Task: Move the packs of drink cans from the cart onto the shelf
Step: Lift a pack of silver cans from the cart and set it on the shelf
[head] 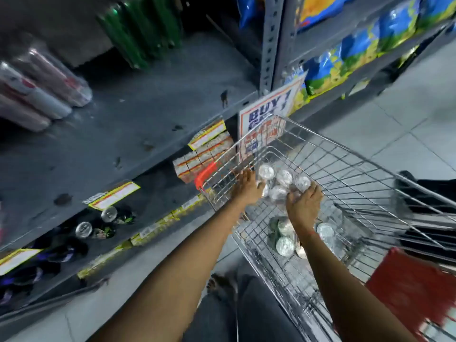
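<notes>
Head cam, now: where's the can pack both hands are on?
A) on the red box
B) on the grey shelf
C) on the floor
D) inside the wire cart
D: the left hand and right hand flank the wrapped can pack within the wire cart walls, while the grey shelf beside it is not holding it.

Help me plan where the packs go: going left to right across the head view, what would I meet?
Wrapped pack of pale cans on the shelf → green bottles → left hand → pack of cans being gripped → right hand → red panel on the cart.
</notes>
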Demonstrator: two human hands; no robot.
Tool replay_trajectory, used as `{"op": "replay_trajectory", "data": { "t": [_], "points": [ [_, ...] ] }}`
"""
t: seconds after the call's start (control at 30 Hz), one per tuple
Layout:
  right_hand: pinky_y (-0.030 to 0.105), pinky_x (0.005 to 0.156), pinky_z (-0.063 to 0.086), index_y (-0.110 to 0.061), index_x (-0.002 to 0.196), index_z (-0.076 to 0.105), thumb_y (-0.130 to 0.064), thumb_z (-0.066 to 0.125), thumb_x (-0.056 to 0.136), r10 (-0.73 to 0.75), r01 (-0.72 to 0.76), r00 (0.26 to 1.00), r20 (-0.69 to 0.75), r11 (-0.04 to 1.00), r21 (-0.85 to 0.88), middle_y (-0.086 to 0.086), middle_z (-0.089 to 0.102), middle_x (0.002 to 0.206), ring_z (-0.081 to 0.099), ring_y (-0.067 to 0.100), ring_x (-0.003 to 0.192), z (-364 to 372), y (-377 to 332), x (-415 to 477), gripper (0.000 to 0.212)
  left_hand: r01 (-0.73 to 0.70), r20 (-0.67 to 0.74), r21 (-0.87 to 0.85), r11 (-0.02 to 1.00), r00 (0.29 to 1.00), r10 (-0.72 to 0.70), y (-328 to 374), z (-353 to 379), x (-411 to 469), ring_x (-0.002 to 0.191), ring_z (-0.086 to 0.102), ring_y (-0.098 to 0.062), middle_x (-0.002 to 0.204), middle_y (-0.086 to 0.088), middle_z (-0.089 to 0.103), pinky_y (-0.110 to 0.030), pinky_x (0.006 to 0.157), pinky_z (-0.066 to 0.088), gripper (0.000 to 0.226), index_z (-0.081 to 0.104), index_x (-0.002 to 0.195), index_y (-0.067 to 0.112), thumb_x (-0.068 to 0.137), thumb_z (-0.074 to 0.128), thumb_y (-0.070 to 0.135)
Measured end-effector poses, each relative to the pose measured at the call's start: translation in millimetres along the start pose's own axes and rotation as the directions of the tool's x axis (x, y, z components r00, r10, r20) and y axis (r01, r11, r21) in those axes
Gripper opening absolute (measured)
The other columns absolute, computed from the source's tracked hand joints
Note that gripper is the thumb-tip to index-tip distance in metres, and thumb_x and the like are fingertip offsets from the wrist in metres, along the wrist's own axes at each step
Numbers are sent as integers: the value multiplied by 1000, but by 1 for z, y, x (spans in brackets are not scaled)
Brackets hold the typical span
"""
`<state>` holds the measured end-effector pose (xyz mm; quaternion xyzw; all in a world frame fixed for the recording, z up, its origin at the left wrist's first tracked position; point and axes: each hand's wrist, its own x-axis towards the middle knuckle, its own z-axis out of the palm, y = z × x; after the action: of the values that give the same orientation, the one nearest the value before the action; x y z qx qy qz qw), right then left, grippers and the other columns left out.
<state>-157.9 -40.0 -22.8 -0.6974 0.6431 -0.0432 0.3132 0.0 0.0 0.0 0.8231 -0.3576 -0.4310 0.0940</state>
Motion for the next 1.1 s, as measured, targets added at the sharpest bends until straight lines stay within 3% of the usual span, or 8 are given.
{"op": "replay_trajectory", "data": {
  "t": [0.3,0.53,0.63,0.77,0.87,0.93,1.03,1.1],
  "points": [
    [52,103,46,10,132,41,-25,66,90,157,-211,967,200,933,290,29,57,131,57,42,120,10,17,22,60,183,108,-307,934,982,-156,3,23,23,130,44,-34,146,-21,40,-35,100,41,55,26,145,3,96,48,17],
    [24,63,51,4,99,59,-10,70,86,226,-330,933,281,849,413,19,63,99,62,24,79,-1,20,32,22,315,249,-673,669,949,-196,8,3,9,116,50,-27,141,-16,47,-22,68,43,45,46,130,4,87,58,8],
    [41,75,55,9,92,67,-8,69,86,182,-296,937,298,867,400,22,68,90,65,29,81,-19,18,29,18,289,263,-682,671,954,-144,5,-15,0,119,49,-27,145,-15,44,-26,76,42,39,55,123,6,85,62,13],
    [23,52,36,-13,62,48,-15,70,87,130,-227,960,250,881,416,2,48,62,42,12,54,-46,-9,16,33,261,321,-730,632,947,-20,11,-56,-40,139,29,-29,152,-13,31,-41,116,23,13,58,98,13,85,60,15],
    [22,46,30,-16,63,41,-22,75,83,109,-174,981,162,862,476,1,41,61,34,12,51,-73,-40,2,40,207,305,-776,596,950,68,14,-90,-79,119,44,-23,148,-14,39,-33,96,39,25,59,110,10,87,58,20],
    [19,43,30,-20,65,37,-28,78,80,46,-84,995,84,840,536,0,40,62,32,12,51,-95,-65,-10,44,194,301,-813,549,947,111,17,-117,-109,97,52,-16,123,-9,58,-26,80,40,12,61,96,16,86,58,23],
    [28,52,35,-10,72,57,-35,82,75,-95,130,991,-89,792,596,2,51,65,42,16,57,-129,-110,-32,35,141,253,-875,463,949,188,21,-162,-155,60,58,-6,75,3,63,-23,65,39,12,62,83,17,75,66,25],
    [40,59,41,2,78,68,-34,83,73,-161,230,973,-166,725,649,6,59,69,50,16,66,-149,-144,-44,39,131,238,-908,399,943,232,22,-194,-183,61,56,-9,74,1,62,-22,68,38,24,68,81,11,63,71,26]
  ]
}}
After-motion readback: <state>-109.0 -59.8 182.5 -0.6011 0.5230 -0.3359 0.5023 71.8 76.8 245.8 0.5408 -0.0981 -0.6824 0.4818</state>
